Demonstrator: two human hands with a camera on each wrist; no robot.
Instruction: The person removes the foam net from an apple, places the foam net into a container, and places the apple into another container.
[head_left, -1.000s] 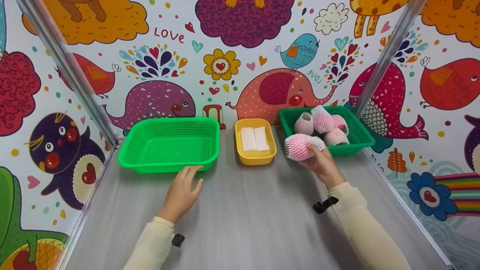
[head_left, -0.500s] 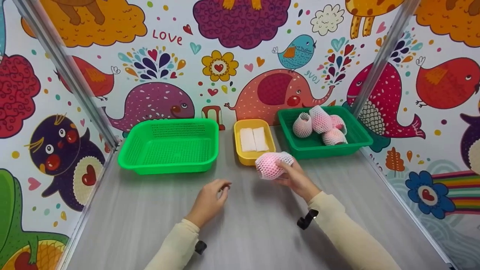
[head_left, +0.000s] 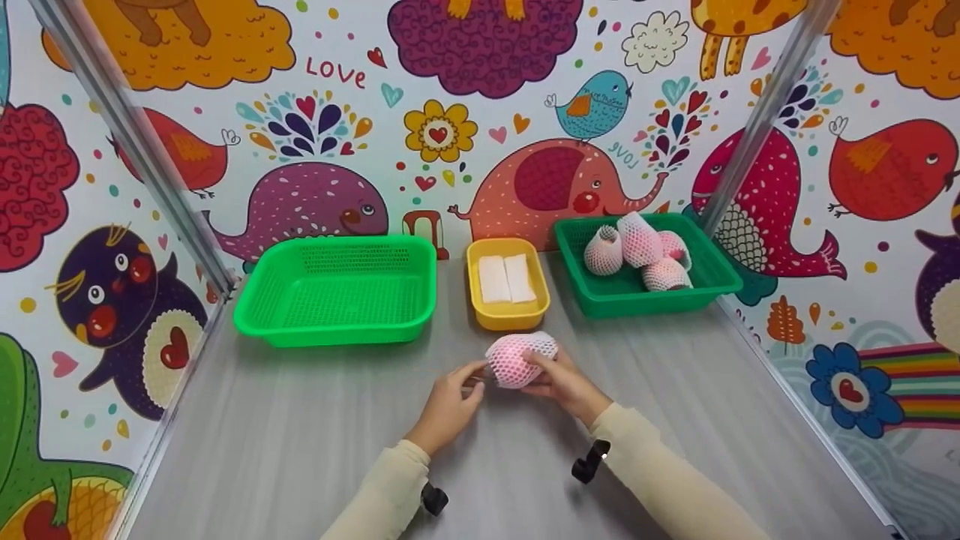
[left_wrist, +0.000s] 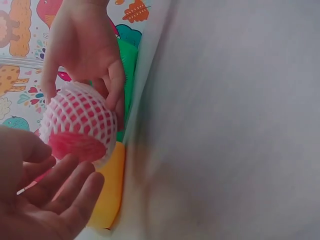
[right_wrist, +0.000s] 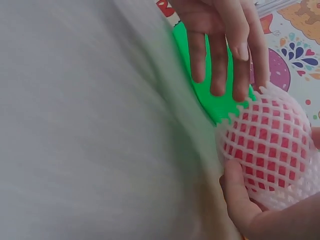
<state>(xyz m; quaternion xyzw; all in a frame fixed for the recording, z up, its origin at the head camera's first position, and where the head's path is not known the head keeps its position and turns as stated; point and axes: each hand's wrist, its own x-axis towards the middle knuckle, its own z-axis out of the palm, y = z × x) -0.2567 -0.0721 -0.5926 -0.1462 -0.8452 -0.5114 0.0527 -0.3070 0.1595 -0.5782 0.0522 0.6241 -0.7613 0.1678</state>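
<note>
Fruit, gripped by fingers of the right hand, has moved left beside the left hand, whose fingers extend loosely, apparently allowing two-handed access.

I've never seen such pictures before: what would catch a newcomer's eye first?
Probably the cartoon-animal wall behind the table. Next, the net-wrapped pink thing in the right grip, on the near side of the small yellow basket; then perhaps the bright green basket on the left.

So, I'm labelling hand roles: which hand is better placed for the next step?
Probably the left hand, if the net comes off next: it seems free near the partly exposed fruit, which the right hand holds.
</note>
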